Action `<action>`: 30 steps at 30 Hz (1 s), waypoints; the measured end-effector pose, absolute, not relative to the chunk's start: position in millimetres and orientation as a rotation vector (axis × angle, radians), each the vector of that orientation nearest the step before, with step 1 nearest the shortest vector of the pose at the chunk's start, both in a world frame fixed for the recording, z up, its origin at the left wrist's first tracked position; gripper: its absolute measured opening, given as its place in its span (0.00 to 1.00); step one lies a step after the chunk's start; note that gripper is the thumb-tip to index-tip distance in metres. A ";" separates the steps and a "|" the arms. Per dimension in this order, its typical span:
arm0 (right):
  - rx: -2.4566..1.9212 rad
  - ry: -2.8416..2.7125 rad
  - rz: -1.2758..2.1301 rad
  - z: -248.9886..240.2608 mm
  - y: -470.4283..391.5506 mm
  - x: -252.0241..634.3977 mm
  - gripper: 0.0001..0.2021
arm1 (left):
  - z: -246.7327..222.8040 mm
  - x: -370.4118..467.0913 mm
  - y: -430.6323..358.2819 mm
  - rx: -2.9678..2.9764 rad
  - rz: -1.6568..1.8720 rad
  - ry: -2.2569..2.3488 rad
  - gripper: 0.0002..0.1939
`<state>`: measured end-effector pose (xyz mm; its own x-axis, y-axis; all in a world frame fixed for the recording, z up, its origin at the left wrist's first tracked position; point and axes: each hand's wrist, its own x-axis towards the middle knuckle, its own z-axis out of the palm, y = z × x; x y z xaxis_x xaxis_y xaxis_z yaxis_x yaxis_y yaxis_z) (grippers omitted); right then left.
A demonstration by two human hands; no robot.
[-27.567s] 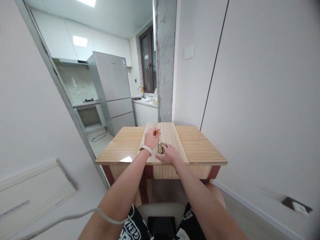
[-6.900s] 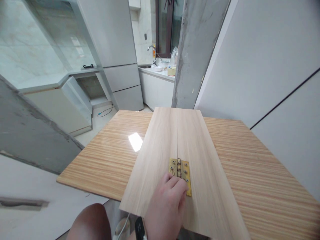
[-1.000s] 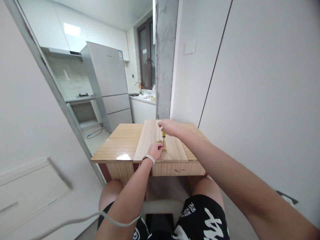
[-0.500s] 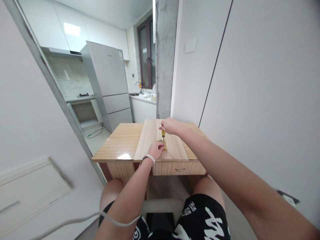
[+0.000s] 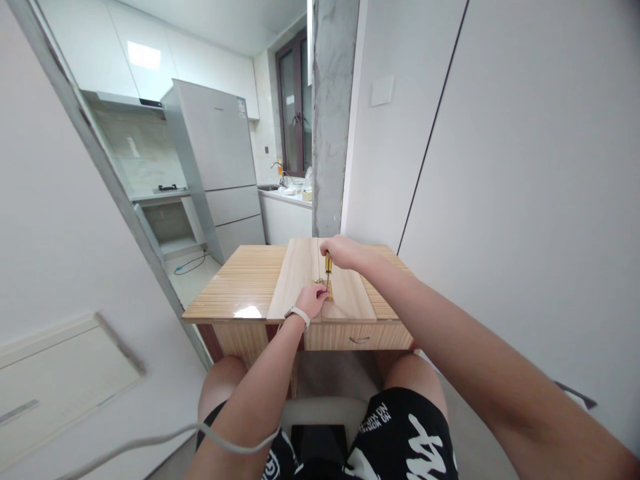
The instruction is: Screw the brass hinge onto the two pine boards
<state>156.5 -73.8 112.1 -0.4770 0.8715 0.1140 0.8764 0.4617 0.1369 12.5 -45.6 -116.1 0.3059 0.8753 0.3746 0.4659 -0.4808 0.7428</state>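
Note:
My right hand (image 5: 344,253) is closed around the top of a screwdriver (image 5: 329,263) with a yellow handle, held upright with its shaft pointing down. Below it, my left hand (image 5: 311,301) pinches its fingertips together beside the screwdriver's tip; whatever they hold is too small to make out. Under the tip lies a brass-coloured hinge (image 5: 330,293), partly covered by my left fingers. It sits by the seam between two pale wooden boards, a left board (image 5: 293,280) and a right board (image 5: 353,297). A few small brass-coloured pieces (image 5: 317,281) lie just behind my left hand.
The boards rest on a striped wooden table (image 5: 235,280) with a drawer (image 5: 357,337) in front. A white cable (image 5: 165,437) crosses by my left forearm. Walls stand close on both sides. A grey refrigerator (image 5: 215,147) and a sink counter (image 5: 285,213) are beyond.
My right hand has shifted slightly on the screwdriver, and its fingers are curled differently around the handle top. The left hand stays at the hinge.

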 end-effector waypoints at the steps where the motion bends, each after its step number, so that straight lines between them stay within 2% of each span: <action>1: -1.592 -2.660 -0.284 112.3 -73.5 156.0 0.16 | -115.5 12.8 -45.8 2.085 1.063 1.190 0.06; 8: -1.594 -2.666 -0.304 112.0 -72.3 154.2 0.16 | -106.8 6.5 -47.4 2.294 1.022 1.257 0.09; 13: -1.654 -2.658 -0.267 115.3 -71.3 152.4 0.12 | -103.9 -7.2 -52.0 2.436 0.983 1.342 0.23; 15: -1.705 -2.642 -0.250 115.2 -68.9 151.0 0.11 | -105.8 -9.9 -54.0 2.419 0.962 1.366 0.25; 20: -1.753 -2.551 -0.303 109.5 -62.7 148.4 0.25 | -107.9 -9.1 -57.1 2.376 0.972 1.377 0.21; 26: -1.573 -2.601 -0.307 101.6 -59.9 146.7 0.12 | -105.7 -7.7 -57.3 2.358 0.980 1.369 0.21; 30: -1.461 -2.617 -0.277 103.4 -65.7 148.1 0.10 | -107.5 -7.9 -56.6 2.358 0.972 1.383 0.21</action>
